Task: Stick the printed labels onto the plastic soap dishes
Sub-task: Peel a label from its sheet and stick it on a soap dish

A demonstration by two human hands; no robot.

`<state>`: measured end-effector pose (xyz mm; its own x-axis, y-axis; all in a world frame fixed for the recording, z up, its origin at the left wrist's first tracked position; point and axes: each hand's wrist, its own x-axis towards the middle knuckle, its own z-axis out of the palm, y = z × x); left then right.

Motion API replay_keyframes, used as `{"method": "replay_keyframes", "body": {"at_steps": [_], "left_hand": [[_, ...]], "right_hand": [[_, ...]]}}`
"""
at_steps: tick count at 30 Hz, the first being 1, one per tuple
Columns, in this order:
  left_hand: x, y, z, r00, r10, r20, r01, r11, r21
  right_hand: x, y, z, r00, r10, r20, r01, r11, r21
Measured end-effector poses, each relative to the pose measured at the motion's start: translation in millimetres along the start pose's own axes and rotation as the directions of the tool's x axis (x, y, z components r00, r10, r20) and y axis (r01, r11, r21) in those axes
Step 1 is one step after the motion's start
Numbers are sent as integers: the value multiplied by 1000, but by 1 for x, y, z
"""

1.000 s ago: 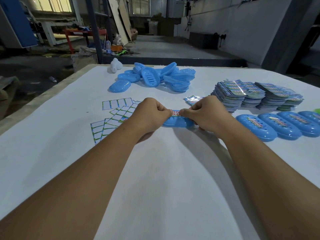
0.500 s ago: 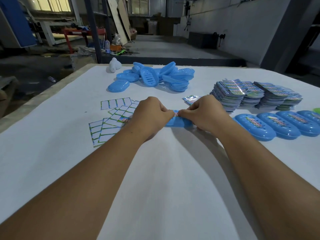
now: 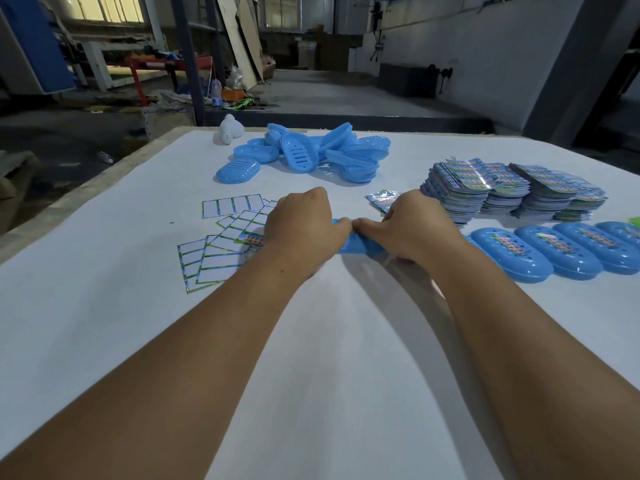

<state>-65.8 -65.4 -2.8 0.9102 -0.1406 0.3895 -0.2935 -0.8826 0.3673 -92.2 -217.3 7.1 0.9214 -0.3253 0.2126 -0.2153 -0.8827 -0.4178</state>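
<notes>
A blue plastic soap dish [image 3: 356, 242] lies on the white table in the middle, mostly covered by my hands. My left hand [image 3: 303, 228] and my right hand [image 3: 412, 226] both curl over its top, thumbs meeting at the centre. The label under my thumbs is hidden. A row of labelled blue dishes [image 3: 540, 251] lies to the right. Further back sits a heap of unlabelled blue dishes [image 3: 304, 155].
Peeled label backing sheets [image 3: 221, 244] lie to the left of my hands. Stacks of printed labels [image 3: 502, 192] stand at the right, with a loose label [image 3: 382, 199] beside them. A small white object [image 3: 230, 128] sits at the far table edge [image 3: 104, 174].
My thumbs have closed together over the dish's top, and the strip of label seen between them before is now covered. The dish has stayed in place.
</notes>
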Motion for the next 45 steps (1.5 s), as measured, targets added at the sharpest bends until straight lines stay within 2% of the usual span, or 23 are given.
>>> {"method": "replay_keyframes", "body": {"at_steps": [4,8,10,13,15,17,19,22,26,33,38,41,45], "left_hand": [[-1,-7,0,1000,-25,-17,25,1000,4],[1,-15,-3,993,-99,-62,89,986,-144],[4,-22,-8,987,-111,-120,96,988,-120],[7,-36,-15,982,-94,-165,105,993,57],[8,-44,-17,988,-108,-108,126,975,184],[7,-48,-18,991,-128,-48,136,954,267],[7,-50,-17,991,-136,-20,136,945,298],[7,-50,-16,991,-133,-3,128,941,313],[7,-50,-15,990,-140,10,131,943,307],[7,-49,-18,985,-169,21,155,939,306],[6,-49,-22,985,-174,-13,170,936,310],[7,-51,-25,981,-190,-40,193,929,315],[7,-59,-28,970,-241,22,221,921,320]], "right_hand": [[-2,3,0,999,-14,29,12,997,80],[0,4,1,988,-85,-128,116,959,257],[-1,3,0,976,-166,-138,199,940,279],[-8,-2,2,937,-346,46,324,910,258],[-15,-6,2,898,-414,149,372,895,246],[-19,-7,1,881,-433,191,399,896,192],[-20,-7,-4,888,-404,221,395,915,83],[-23,-4,-13,921,-284,266,315,946,-78],[-24,5,-29,949,-152,276,211,957,-198],[-22,18,-46,963,-18,270,80,972,-219],[-17,27,-50,977,-49,207,100,964,-246],[-14,32,-51,974,-46,221,95,972,-216],[-8,33,-45,969,-85,231,123,980,-155]]}}
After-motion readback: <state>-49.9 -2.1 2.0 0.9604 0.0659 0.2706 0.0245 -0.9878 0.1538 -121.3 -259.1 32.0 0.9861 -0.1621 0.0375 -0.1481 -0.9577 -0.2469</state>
